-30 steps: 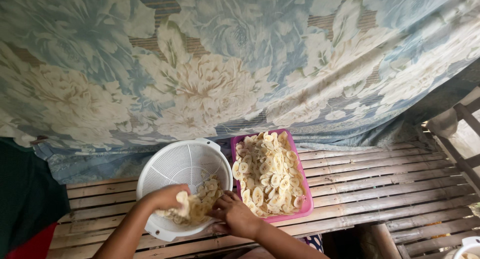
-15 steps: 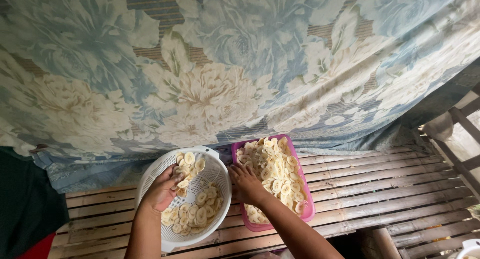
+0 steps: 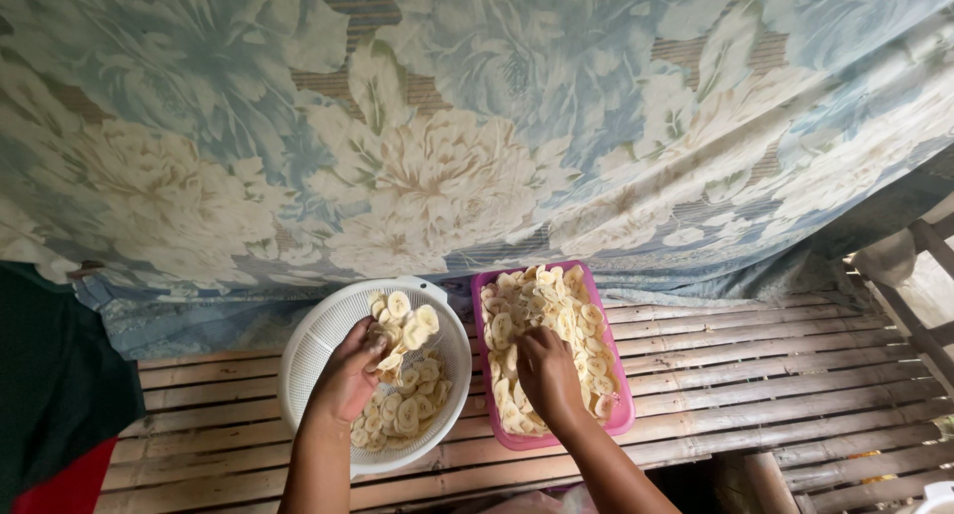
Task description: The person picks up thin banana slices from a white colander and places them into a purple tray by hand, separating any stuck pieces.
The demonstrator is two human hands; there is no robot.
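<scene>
Resting inside the white colander (image 3: 308, 350), my left hand (image 3: 348, 380) curls loosely on banana slices (image 3: 402, 320) (pale, round ones). My right hand (image 3: 547, 373) lies palm-down, fingers bent into the slices filling the pink tray (image 3: 624, 405) just beside it on the bamboo bench (image 3: 775, 375); what it grips I cannot tell.

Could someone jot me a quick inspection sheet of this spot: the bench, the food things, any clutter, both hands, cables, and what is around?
Surface: slatted bamboo bench, gaps between the slats.
Job's things: white round colander part filled with pale banana slices; pink rectangular tray beside it, heaped with the same slices.
Clutter: nothing seen on the slats besides the two containers.
Hands: left hand inside the colander, fingers among the slices; right hand palm down on the slices in the tray.
Cables: nothing seen.
Surroundings: blue and cream flowered cloth hanging behind; dark green fabric at left; wooden frame at right.
</scene>
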